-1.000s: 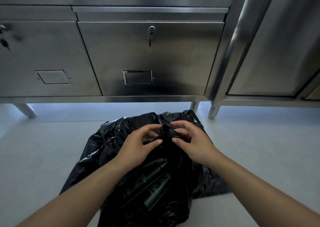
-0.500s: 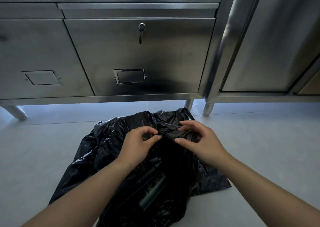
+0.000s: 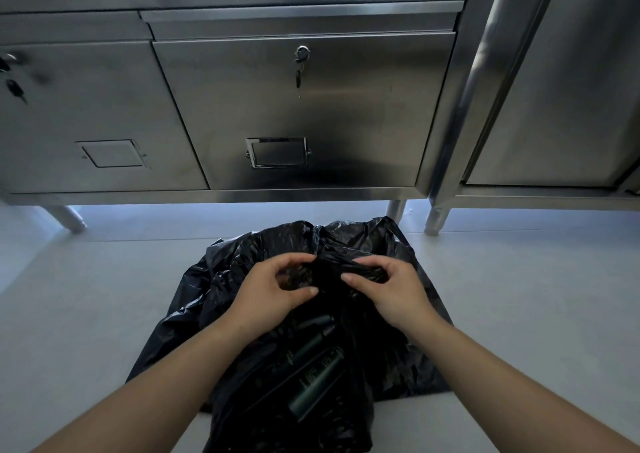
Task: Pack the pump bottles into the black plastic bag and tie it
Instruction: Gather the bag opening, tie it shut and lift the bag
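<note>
A crumpled black plastic bag (image 3: 221,279) lies on the pale floor in front of me. Dark pump bottles (image 3: 317,380) show through its thin film near my wrists, lying on their sides. My left hand (image 3: 273,290) pinches a gathered strand of the bag's top between thumb and fingers. My right hand (image 3: 391,290) grips the other strand beside it. Both strands meet in a dark twisted bunch between my hands; the knot itself is hidden by plastic and fingers.
A stainless steel cabinet (image 3: 301,117) with a locked drawer and a hanging key (image 3: 299,68) stands right behind the bag. Its legs (image 3: 436,217) rest on the floor to the right. A second steel unit (image 3: 571,89) stands at the right.
My hands stay at the bag's top, fingers shifting as they work the two strands together. The view has shifted slightly.
</note>
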Available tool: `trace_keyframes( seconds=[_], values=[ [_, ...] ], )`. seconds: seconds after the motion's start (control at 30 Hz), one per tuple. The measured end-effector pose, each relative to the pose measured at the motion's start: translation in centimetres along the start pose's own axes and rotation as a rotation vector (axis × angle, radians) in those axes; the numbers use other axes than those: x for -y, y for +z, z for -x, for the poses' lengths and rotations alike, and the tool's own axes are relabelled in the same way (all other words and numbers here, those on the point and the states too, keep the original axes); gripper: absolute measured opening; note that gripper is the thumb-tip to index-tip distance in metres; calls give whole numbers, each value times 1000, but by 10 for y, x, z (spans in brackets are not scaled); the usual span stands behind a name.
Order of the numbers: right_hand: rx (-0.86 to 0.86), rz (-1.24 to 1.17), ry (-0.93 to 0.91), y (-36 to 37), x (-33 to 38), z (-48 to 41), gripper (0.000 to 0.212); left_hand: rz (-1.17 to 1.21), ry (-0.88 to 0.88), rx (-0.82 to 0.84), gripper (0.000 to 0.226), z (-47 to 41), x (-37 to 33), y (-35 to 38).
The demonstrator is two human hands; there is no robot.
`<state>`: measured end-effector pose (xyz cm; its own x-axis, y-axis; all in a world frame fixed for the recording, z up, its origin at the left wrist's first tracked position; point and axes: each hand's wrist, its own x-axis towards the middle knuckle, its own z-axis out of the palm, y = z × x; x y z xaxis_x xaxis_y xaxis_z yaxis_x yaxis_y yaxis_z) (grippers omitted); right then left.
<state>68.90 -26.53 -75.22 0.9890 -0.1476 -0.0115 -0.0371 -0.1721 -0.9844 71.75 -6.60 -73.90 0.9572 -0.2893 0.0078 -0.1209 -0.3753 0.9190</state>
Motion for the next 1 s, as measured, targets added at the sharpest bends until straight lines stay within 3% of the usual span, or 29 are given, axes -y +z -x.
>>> trace_keyframes(
  seconds=[0.1, 0.17, 0.3, 0.47, 0.67, 0.77, 0.9, 1.0],
  values=[
    [-143, 29, -28, 3, 9, -6, 19, -31, -35, 20, 63, 2, 1, -17],
    [-209, 34, -24, 9, 12, -4, 21, -53, -38, -75, 57, 6, 1, -23],
    [-215, 58, -60, 16, 25, 0, 17, -159, 135, -242, 34, 13, -3, -29],
    [-243, 38, -176, 0, 82, -9, 12, -133, 265, -219, 24, 3, -49, -46],
    [-363, -73, -330, -21, 152, -7, 11, 62, 387, -258, 25, -7, -129, -63],
    [-322, -43, -347, -18, 142, 1, 17, 52, 340, -263, 21, -6, -129, -54],
    [-204, 91, -235, -7, 102, 14, 19, -28, 213, -205, 12, 6, -92, -33],
    [-128, 146, -228, -6, 85, 19, 19, -40, 227, -186, 16, 15, -71, -30]
  ],
)
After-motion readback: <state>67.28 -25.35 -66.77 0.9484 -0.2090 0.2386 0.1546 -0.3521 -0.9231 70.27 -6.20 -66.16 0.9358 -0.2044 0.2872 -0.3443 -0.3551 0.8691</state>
